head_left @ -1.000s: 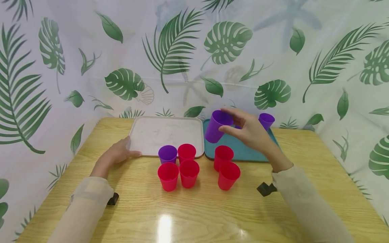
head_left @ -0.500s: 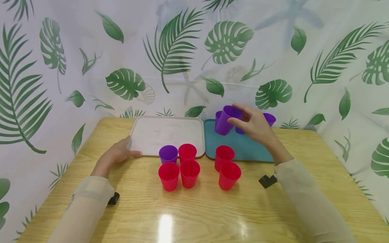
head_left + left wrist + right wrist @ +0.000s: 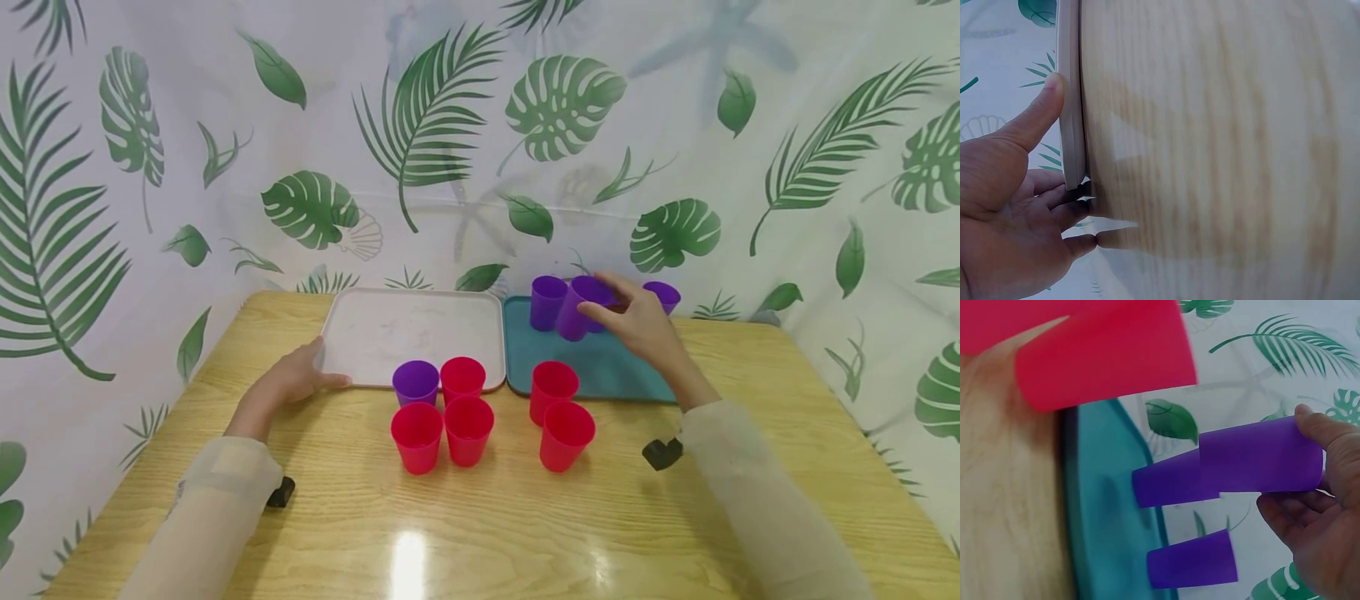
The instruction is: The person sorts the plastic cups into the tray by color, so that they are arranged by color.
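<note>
My right hand (image 3: 637,321) holds a purple cup (image 3: 576,312) near its rim, thumb on one side and fingers on the other. In the right wrist view that cup (image 3: 1254,459) hangs slightly tilted above the teal tray (image 3: 1100,487). Beside it on the tray stands another purple cup (image 3: 547,304); one is partly behind the held cup, and a further purple cup (image 3: 663,297) is at the back right, partly hidden by my hand. My left hand (image 3: 294,372) rests at the front left corner of the white tray (image 3: 412,333), its thumb (image 3: 1038,112) against the rim.
In front of the white tray stand a purple cup (image 3: 416,382) and three red cups (image 3: 417,437), close together. Two more red cups (image 3: 566,435) stand before the teal tray. A leaf-patterned cloth (image 3: 465,125) hangs behind the wooden table (image 3: 480,533).
My right hand has carried the purple cup to the right over the teal tray and then lowered it, beside the other purple cups. My left hand has stayed at the white tray.
</note>
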A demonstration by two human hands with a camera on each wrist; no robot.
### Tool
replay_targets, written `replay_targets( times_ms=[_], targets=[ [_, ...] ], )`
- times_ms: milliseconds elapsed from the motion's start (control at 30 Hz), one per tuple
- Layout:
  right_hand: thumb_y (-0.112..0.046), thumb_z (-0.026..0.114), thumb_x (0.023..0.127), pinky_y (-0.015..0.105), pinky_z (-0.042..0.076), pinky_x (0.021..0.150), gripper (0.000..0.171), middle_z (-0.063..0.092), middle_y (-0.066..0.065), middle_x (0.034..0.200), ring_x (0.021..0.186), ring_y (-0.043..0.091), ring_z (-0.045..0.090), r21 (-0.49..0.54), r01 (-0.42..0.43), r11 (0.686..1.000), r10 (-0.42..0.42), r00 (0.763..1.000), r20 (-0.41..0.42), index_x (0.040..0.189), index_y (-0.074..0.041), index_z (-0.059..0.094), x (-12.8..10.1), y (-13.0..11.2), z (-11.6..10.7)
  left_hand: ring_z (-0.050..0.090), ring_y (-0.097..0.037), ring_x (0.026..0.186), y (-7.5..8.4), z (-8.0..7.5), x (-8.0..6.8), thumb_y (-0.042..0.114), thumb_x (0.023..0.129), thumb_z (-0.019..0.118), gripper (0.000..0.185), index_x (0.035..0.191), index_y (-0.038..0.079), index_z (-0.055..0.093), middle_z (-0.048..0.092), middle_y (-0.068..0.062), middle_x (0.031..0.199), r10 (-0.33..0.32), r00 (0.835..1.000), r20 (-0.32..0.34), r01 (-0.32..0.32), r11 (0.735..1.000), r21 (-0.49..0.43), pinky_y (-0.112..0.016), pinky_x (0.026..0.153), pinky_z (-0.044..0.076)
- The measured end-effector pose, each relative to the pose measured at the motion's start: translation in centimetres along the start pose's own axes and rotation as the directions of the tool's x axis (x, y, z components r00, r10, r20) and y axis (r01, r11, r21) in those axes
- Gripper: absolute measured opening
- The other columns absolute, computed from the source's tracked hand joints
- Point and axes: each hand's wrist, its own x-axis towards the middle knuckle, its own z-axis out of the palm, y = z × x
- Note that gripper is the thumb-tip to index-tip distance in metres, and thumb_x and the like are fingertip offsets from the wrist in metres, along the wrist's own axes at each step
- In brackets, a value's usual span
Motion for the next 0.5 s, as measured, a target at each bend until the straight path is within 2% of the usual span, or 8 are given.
replay_targets(
  times_ms=[267,500],
  targets=[
    [-0.030,0.077,0.096,0.013,0.052,0.075,0.069,0.068,0.025,0.122,0.101,0.036,0.068,-0.021,-0.037,0.999,0.038,0.999,0.021,0.151,0.002,0.049,-0.5,1.6,1.2,0.007,-0.055,0.151,-0.3,0.1,0.1,0.039,0.097,0.073,0.107,0.160,-0.010,0.002,0.007,-0.038,0.163,-0.004,1.000,-0.005,0.004,1.000,0.003,-0.062,0.124,0.008],
    [-0.029,0.077,0.095,0.027,0.055,0.083,0.070,0.063,0.024,0.133,0.103,0.034,0.066,-0.043,-0.048,0.998,0.050,0.997,0.058,0.151,0.002,0.048,-0.6,1.9,2.4,0.006,-0.054,0.152,-0.3,0.0,0.1,0.040,0.097,0.073,0.108,0.160,-0.009,0.001,0.006,-0.038,0.164,0.000,1.000,-0.002,0.000,1.000,0.005,-0.062,0.124,0.008]
  ],
)
